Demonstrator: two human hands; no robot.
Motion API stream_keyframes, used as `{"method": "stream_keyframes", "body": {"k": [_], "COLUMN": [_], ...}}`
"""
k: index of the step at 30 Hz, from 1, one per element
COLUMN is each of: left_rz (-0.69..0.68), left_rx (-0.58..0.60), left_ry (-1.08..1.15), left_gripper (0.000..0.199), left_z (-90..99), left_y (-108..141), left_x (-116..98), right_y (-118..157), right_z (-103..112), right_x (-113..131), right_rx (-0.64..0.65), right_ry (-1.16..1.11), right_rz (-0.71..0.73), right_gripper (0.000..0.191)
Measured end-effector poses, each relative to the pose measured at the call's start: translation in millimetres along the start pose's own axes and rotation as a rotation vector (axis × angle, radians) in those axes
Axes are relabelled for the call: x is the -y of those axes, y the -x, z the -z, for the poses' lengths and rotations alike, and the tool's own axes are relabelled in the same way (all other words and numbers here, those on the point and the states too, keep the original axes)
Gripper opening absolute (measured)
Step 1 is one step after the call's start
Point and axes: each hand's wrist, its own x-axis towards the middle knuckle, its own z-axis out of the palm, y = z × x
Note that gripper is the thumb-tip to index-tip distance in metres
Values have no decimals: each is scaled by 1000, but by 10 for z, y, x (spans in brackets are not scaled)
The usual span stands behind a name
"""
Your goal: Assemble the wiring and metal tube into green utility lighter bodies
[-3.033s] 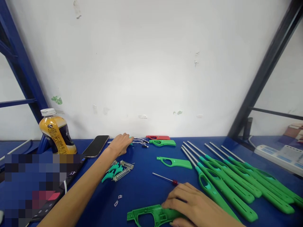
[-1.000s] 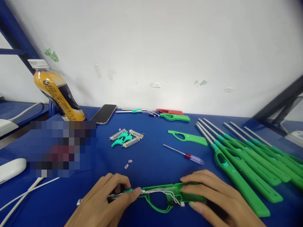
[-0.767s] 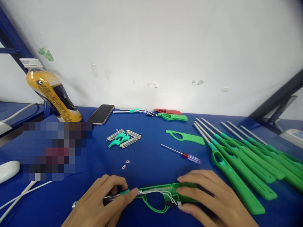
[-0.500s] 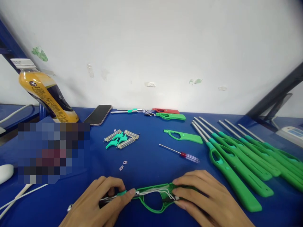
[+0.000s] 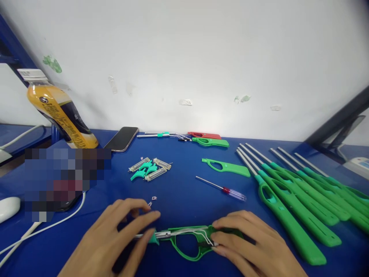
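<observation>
A green lighter shell half lies with its inside facing up near the table's front edge, its oval trigger opening in the middle. White wires run along it toward a small black part at my right fingertips. From its left end extends a metal tube with a teal collar. My right hand grips the shell's handle end, covering most of it. Around the tube, my left hand has index finger and thumb apart, the thumb lying over the tube; the tube's far end is hidden.
Teal triggers and clear fuel tanks lie ahead, with tiny clips nearer. A screwdriver, a green shell half and several assembled lighters are to the right. A phone, bottle and cable are left.
My left thumb and index finger have spread apart and come off the tube's joint with the shell, exposing the teal collar. My right hand keeps its grip. The view has shifted slightly.
</observation>
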Motion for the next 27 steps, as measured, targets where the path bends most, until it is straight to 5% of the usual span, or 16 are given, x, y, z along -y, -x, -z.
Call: {"method": "stream_keyframes", "body": {"k": [9,20,27], "left_rz": [138,336,288], "left_rx": [246,408,296], "left_ry": [-312,-393,-362], "left_gripper": [38,35,42], "left_z": [-82,-55,90], "left_y": [-772,-634,-473], "left_x": [375,665,526], "right_y": [4,20,26], "right_z": [-21,-7,-10], "right_x": [-43,-32,-1], "right_rx": [-9,-4,-8], "right_ry": [-8,-13,-5], "right_rz": [23,-13,-29], "right_gripper": [22,25,26]}}
